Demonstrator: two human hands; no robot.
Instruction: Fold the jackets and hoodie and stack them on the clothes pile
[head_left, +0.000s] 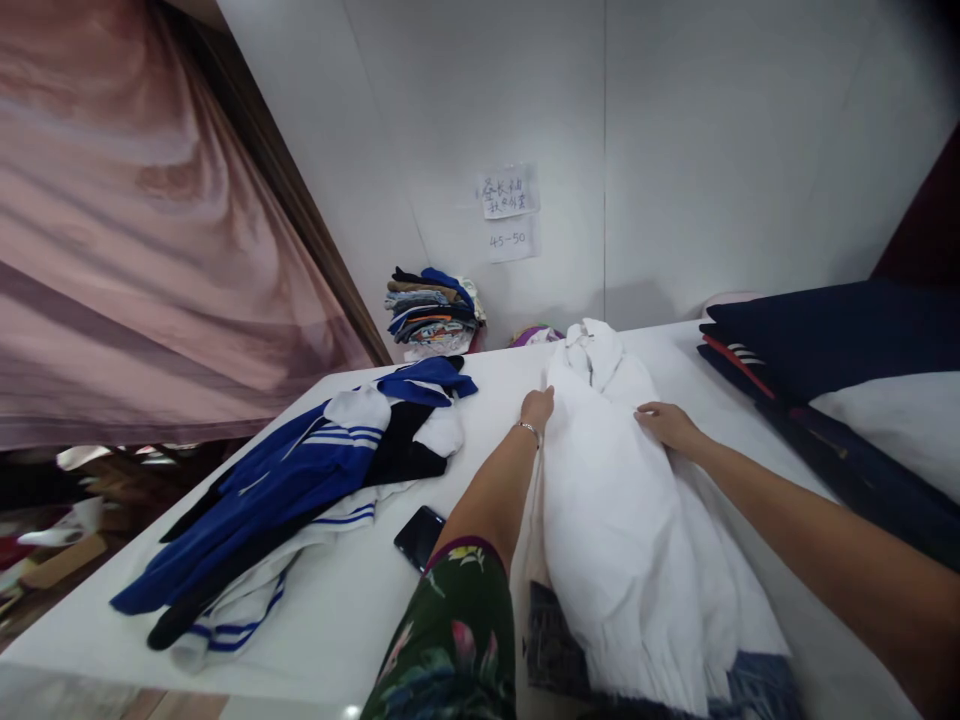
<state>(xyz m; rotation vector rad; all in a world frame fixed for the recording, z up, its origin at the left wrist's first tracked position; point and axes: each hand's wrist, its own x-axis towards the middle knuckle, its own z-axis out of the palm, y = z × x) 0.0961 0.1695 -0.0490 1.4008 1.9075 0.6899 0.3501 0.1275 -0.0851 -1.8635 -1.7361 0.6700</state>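
White garment (615, 520): lies lengthwise on table (337, 610), straight ahead, btwn both hands. Collar end (600, 345) far, hem end near. Rumpled along body, w/ loose folds on R near side.
L hand (538, 408): at garment's L edge, nr upper part. Seems to pinch edge cloth, thumb vs. fingers; tips partly hidden, so can't tell how many fingers grip.
R hand (664, 420): at R edge, approx level w/ L. Thumb & forefinger pressed together on edge cloth; can't tell re: other fingers.
Grip: best matched L/R, same ht. on both sides; pinch edge only, w/o catching layers underneath.
Pull: outward, gentle & even, just enough to ease wrinkles w/o skewing collar.
Collar: bunched; worth centring & flattening.
Hem: overlaps denim (553, 640), visible at both sides. Likely risk: dragging denim along. Lift slightly, don't scrape.
R folds: prob. need smoothing w/ flat palm, else likely lumpy.
Phone (418, 538): just beside L arm (480, 495). Mind elbow on wide moves.
Blue clothes (330, 460): heaped at L, apart from garment. Best not mixed in.
Dark stack (840, 340): at R, beyond R hand. Avoid brushing w/ R arm (787, 510).
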